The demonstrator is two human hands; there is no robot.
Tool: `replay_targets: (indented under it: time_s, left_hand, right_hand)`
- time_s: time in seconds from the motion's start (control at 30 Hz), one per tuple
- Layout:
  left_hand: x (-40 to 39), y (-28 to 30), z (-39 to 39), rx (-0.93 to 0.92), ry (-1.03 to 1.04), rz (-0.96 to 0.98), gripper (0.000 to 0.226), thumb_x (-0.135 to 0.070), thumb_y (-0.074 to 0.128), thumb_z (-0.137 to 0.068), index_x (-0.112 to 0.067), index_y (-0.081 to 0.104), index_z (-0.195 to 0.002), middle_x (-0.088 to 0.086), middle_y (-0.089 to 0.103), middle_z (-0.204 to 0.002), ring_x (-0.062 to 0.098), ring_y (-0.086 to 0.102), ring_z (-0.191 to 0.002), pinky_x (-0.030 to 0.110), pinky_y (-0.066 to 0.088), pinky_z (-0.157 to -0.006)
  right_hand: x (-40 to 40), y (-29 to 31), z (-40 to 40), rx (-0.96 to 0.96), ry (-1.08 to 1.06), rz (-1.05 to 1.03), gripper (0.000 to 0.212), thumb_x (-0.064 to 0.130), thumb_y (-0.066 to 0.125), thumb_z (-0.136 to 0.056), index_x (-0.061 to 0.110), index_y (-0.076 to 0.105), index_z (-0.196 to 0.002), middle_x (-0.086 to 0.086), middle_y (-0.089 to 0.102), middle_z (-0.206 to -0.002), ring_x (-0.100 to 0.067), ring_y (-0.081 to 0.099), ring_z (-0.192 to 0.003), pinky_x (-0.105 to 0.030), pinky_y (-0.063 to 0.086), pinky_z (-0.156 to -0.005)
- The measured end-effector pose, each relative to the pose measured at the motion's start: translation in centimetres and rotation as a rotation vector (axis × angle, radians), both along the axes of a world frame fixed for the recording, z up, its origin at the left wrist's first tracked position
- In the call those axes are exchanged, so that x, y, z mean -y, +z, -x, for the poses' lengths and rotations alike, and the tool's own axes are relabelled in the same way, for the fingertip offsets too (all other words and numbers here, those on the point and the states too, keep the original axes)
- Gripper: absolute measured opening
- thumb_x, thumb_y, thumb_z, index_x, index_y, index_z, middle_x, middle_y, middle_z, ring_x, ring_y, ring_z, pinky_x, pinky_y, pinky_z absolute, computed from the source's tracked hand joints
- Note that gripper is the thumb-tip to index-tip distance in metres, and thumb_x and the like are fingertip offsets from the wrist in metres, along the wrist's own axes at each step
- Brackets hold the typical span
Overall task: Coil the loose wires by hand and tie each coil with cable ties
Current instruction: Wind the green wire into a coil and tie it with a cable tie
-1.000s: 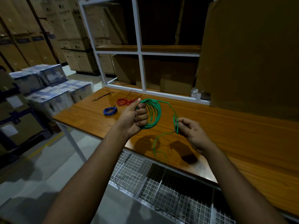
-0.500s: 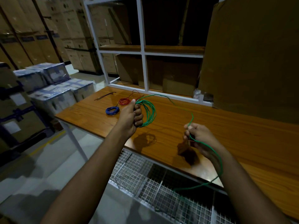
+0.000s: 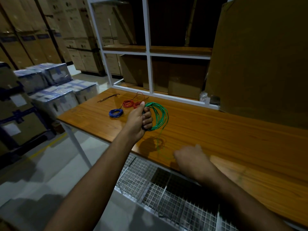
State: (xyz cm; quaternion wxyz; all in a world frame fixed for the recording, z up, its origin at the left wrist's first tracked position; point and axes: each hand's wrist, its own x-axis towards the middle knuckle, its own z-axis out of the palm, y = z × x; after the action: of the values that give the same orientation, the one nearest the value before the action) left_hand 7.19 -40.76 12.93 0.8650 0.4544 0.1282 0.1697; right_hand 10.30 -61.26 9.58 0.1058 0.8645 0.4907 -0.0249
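Stretching across the frame, the wooden bench point(image 3: 216, 130) carries a blue coil point(image 3: 116, 113), a red coil point(image 3: 128, 103) and black ties point(image 3: 108, 98) at its far left end. Above it the left hand point(image 3: 138, 120) has its grip clamped on the green coil point(image 3: 158, 116), held upright off the bench. A loose green strand point(image 3: 158, 144) trails down toward the blurred right hand point(image 3: 191, 159) at the near edge; whether that grip is closed, I cannot tell.
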Motion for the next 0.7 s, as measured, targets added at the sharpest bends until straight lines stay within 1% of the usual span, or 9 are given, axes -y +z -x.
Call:
replay_targets:
  time_s: [0.03,0.1,0.17,0.23,0.33,0.43,0.57,0.63,0.7]
  left_hand:
    - [0.2,-0.2,0.0,-0.013,0.002,-0.018,0.038,-0.040,0.034,-0.107,-0.019,0.042,-0.076,-0.008,0.029,-0.050,0.005,0.025,-0.036,0.018,0.020,-0.034]
    - [0.5,-0.4,0.1,-0.036,-0.002,-0.058,0.038,-0.040,0.035,-0.107,-0.019,0.043,-0.076,-0.007,0.031,-0.050,0.005,0.026,-0.036,0.018,0.021,-0.034]
    - [1.0,-0.6,0.4,-0.053,-0.006,-0.099,0.037,-0.040,0.036,-0.107,-0.019,0.044,-0.077,-0.007,0.035,-0.051,0.006,0.030,-0.037,0.018,0.023,-0.036]
    - [1.6,-0.8,0.8,-0.064,-0.014,-0.108,0.037,-0.039,0.037,-0.106,-0.018,0.045,-0.077,-0.004,0.039,-0.055,0.008,0.034,-0.040,0.018,0.028,-0.039]
    - [2.5,-1.3,1.0,-0.055,-0.056,-0.097,0.037,-0.039,0.037,-0.107,-0.017,0.045,-0.079,-0.001,0.042,-0.057,0.009,0.039,-0.041,0.017,0.033,-0.040]
    - [3.2,-1.4,1.1,-0.044,-0.137,-0.091,0.037,-0.038,0.035,-0.107,-0.015,0.044,-0.079,-0.002,0.043,-0.052,0.008,0.037,-0.035,0.018,0.031,-0.036]
    - [3.5,-1.4,1.3,-0.015,-0.270,0.001,0.036,-0.037,0.035,-0.107,-0.015,0.044,-0.080,-0.006,0.036,-0.050,0.004,0.030,-0.033,0.017,0.026,-0.033]
    - [3.5,-1.5,1.5,-0.003,-0.343,0.039,0.036,-0.036,0.035,-0.107,-0.014,0.047,-0.082,-0.007,0.035,-0.049,0.003,0.030,-0.033,0.016,0.025,-0.033]
    - [3.8,-1.4,1.5,-0.006,-0.403,0.061,0.037,-0.037,0.035,-0.106,-0.014,0.050,-0.082,-0.008,0.035,-0.049,0.002,0.031,-0.033,0.015,0.024,-0.034]
  right_hand:
    - [-0.2,1.0,0.3,-0.071,0.091,-0.106,0.019,0.020,0.043,-0.100,0.022,0.059,-0.110,-0.004,0.061,-0.109,-0.027,0.059,-0.106,-0.041,0.040,-0.089]
    - [-0.5,2.5,0.4,-0.242,0.233,-0.326,0.017,0.020,0.041,-0.098,0.024,0.055,-0.107,-0.002,0.056,-0.103,-0.024,0.057,-0.098,-0.038,0.046,-0.081]
    - [-0.7,3.3,-0.1,-0.338,0.289,-0.536,0.022,0.009,0.045,-0.093,0.022,0.058,-0.105,0.003,0.057,-0.096,-0.016,0.056,-0.085,-0.038,0.049,-0.076]
    - [-0.6,3.8,-0.8,-0.390,0.204,-0.714,0.024,0.001,0.050,-0.094,0.019,0.061,-0.105,0.007,0.059,-0.090,-0.008,0.056,-0.072,-0.036,0.054,-0.067]
    - [-0.7,4.4,-2.0,-0.442,0.030,-0.924,0.017,0.007,0.050,-0.100,0.017,0.062,-0.107,0.004,0.062,-0.084,-0.012,0.064,-0.061,-0.039,0.058,-0.055]
    - [-1.1,4.6,-3.2,-0.418,-0.072,-1.023,0.018,0.010,0.047,-0.103,0.018,0.063,-0.103,0.002,0.062,-0.080,-0.013,0.065,-0.055,-0.039,0.059,-0.051]
    - [-1.4,5.3,-4.8,-0.320,-0.155,-1.068,0.019,0.012,0.047,-0.103,0.015,0.066,-0.106,0.001,0.063,-0.079,-0.014,0.065,-0.059,-0.038,0.060,-0.054]
    - [-1.7,5.7,-5.6,-0.174,-0.160,-1.066,0.017,0.014,0.049,-0.102,0.017,0.065,-0.104,0.002,0.064,-0.081,-0.015,0.063,-0.065,-0.037,0.057,-0.057]
    - [-2.0,5.9,-6.3,0.001,-0.170,-1.019,0.014,0.018,0.051,-0.101,0.021,0.064,-0.104,0.003,0.065,-0.086,-0.017,0.062,-0.075,-0.032,0.048,-0.058]
